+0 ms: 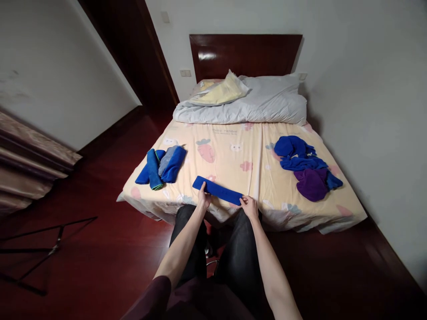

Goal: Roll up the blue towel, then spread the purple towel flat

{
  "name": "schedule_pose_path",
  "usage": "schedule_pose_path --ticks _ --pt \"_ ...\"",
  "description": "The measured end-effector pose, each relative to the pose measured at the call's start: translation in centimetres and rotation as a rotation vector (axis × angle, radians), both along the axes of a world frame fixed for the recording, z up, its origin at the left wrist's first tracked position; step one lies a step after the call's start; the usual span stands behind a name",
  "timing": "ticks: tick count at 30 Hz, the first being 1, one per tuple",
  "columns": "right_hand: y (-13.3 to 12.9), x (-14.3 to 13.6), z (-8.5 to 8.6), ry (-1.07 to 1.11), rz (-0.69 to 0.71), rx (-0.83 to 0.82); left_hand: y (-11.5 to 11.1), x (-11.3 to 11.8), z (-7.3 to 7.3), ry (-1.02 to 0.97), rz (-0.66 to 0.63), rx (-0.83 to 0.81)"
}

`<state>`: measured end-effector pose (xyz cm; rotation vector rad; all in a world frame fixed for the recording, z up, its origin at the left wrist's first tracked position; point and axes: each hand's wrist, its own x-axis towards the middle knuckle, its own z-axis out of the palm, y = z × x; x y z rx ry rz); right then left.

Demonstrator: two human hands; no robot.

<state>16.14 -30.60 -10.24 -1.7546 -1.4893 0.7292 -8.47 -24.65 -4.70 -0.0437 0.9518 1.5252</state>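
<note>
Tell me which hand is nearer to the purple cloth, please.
Right. The right hand is left of the purple cloth; the left hand is farther left.

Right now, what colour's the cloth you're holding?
The cloth is blue, shown in the head view.

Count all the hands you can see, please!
2: the left hand pinches the folded blue cloth near its left end, and the right hand pinches its right end. No other hands show.
</note>
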Motion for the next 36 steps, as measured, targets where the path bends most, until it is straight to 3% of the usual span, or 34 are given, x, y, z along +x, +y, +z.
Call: schedule_pose_path --ticks 3,6,9,14,17,22,25,29,36 --pt "-0.6 0.2 0.2 0.001 0.022 0.073 0.8 -0.5 1.8 0.062 0.047 0.047" --pt "-1.4 -0.3 1.0 -0.075 0.029 0.234 1.1 -1.7 3.9 0.124 -0.080 0.213" --pt "-1.3 -2.8 2.7 -0.112 0.075 0.386 1.2 -3.7 6.2 0.236 -0.193 0.378" --pt "1.9 -12.7 7.3 -0.020 0.284 0.375 1.1 -9.0 10.2 0.578 -0.352 0.507" --pt "4.7 -19.9 9.8 0.091 0.309 0.305 0.6 -13.2 12.8 0.836 -0.403 0.562" --pt "8.5 -28.9 11.3 0.165 0.477 0.176 0.4 -20.4 15.9 1.099 -0.442 0.590" --pt "10.1 -32.6 11.1 0.173 0.528 0.121 0.9 -24.0 16.1 1.182 -0.404 0.565" --pt "11.8 -36.4 10.6 0.147 0.528 0.105 2.0 -27.5 15.0 1.250 -0.363 0.545" --pt "13.8 -40.3 10.7 0.115 0.532 0.087 4.5 -30.5 12.9 1.329 -0.263 0.526"
